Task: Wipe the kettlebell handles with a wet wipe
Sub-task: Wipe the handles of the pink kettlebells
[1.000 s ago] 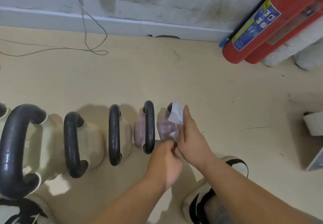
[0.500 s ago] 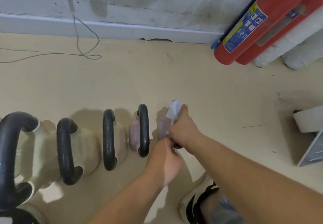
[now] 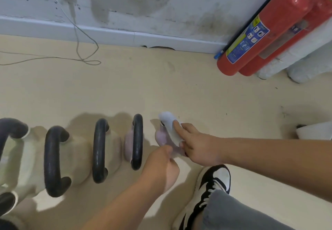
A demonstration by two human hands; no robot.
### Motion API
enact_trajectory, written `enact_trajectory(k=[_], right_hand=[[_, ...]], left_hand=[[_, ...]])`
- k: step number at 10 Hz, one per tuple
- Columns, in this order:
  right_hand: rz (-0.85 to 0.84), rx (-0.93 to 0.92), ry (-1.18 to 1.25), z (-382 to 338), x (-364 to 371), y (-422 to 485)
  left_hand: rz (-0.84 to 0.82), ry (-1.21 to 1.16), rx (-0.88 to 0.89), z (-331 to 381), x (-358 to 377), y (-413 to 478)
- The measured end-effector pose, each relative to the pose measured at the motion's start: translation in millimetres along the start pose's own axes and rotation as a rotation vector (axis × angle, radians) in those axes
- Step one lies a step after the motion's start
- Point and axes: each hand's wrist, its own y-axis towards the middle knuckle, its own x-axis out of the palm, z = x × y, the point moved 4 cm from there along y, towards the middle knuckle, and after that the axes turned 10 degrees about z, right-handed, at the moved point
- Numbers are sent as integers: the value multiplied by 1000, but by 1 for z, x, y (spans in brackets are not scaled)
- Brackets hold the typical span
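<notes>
A row of kettlebells with black handles stands on the beige floor, growing smaller to the right. The smallest, a pale purple kettlebell [image 3: 160, 137], is at the row's right end. A white wet wipe [image 3: 169, 124] is draped over its handle, which is almost fully hidden. My right hand [image 3: 195, 145] presses the wipe onto that handle with fingers wrapped around it. My left hand [image 3: 162, 167] is closed at the near base of the same kettlebell; what it grips is hidden. The neighbouring purple kettlebell's handle [image 3: 137, 141] is bare.
Larger cream kettlebells [image 3: 53, 159] fill the left. Two red fire extinguishers [image 3: 265, 32] lean at the wall on the right. A thin cable [image 3: 84, 57] loops on the floor at the back left. My black-and-white shoe [image 3: 210, 185] is just right of my hands.
My right hand has turned from pinching the wipe at the handle's near side to lying over it, spreading the wipe along the handle toward the far end. The left hand stays put.
</notes>
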Motion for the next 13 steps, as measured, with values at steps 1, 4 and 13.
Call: enact_trajectory(k=[1, 4, 13], right_hand=[[186, -62, 4, -5, 14, 15], [482, 151, 483, 5, 1, 64], [536, 337, 1102, 118, -23, 53]], left_hand=[[4, 245, 127, -1, 1, 14], [18, 193, 192, 36, 32, 46], [-27, 542, 557, 26, 78, 75]])
